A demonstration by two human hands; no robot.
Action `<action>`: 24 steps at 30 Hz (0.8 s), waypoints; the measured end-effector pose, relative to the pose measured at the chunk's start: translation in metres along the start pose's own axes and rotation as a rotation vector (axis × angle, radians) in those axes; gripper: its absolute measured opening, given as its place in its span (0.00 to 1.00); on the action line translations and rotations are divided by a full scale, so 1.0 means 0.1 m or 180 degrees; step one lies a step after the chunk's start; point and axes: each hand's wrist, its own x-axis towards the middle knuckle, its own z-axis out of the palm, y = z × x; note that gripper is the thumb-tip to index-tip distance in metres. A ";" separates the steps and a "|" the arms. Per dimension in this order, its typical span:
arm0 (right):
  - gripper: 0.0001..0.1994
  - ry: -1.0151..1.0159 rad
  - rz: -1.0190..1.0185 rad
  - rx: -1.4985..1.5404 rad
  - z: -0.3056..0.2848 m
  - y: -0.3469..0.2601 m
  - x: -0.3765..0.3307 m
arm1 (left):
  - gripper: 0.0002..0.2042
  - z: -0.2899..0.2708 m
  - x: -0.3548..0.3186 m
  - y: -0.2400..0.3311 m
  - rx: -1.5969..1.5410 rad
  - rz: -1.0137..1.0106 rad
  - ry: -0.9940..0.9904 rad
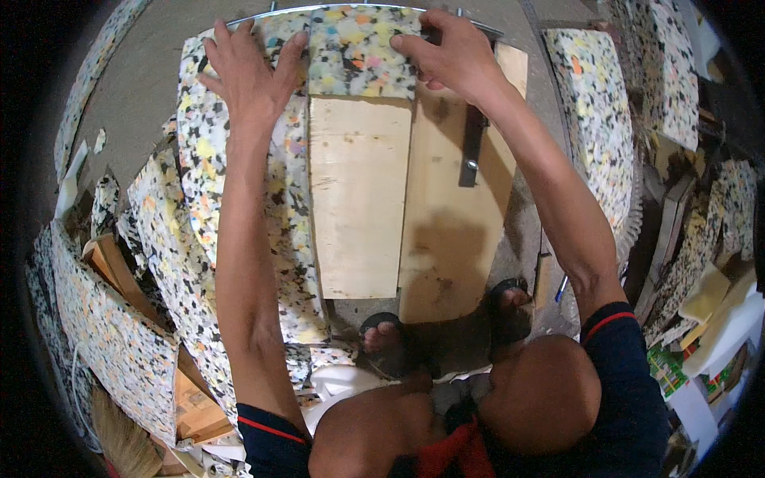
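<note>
foam block: (pixel 362 49) multicoloured rebonded foam piece, lying on the far end of the wooden board (pixel 358 207), covering the board's top edge; both hands on it.
left hand: (pixel 249 76) flat, fingers spread, palm down. Presses on the big foam slab (pixel 239 183) just left of the foam block, fingertips reaching the slab's far edge. Not gripping anything.
right hand: (pixel 453 54) fingers curled down over the foam block's right end, thumb side on top. Pressing or pinching the edge, cannot tell which. Hand also overlaps the far end of the second board.
wooden board: pale plank, runs lengthwise away from the person, near end close to the feet.
second board: (pixel 450 231) wider, darker plywood sheet, just right of the wooden board, partly under it.
metal bar: (pixel 472 155) dark flat strip with a bolt at its near end, lying on the second board, right of the wooden board.
metal rod: (pixel 319 9) thin bright curved rod, just beyond the foam block, along its far edge.
big foam slab: same speckled foam, touching the wooden board's left side, runs its full length.
foam stacks: (pixel 598 119) more speckled slabs, well right of the wooden board; others (pixel 111 334) stacked to its left near wood offcuts.
feet: (pixel 382 338) in dark sandals, at the wooden board's near end.
floor: (pixel 143 88) bare grey concrete, left of the big foam slab.
</note>
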 end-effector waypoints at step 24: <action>0.24 0.0937 0.0130 -0.0028 0.33 -0.03 0.02 | 0.27 0.02 -0.18 0.92 0.0667 0.1029 -0.0954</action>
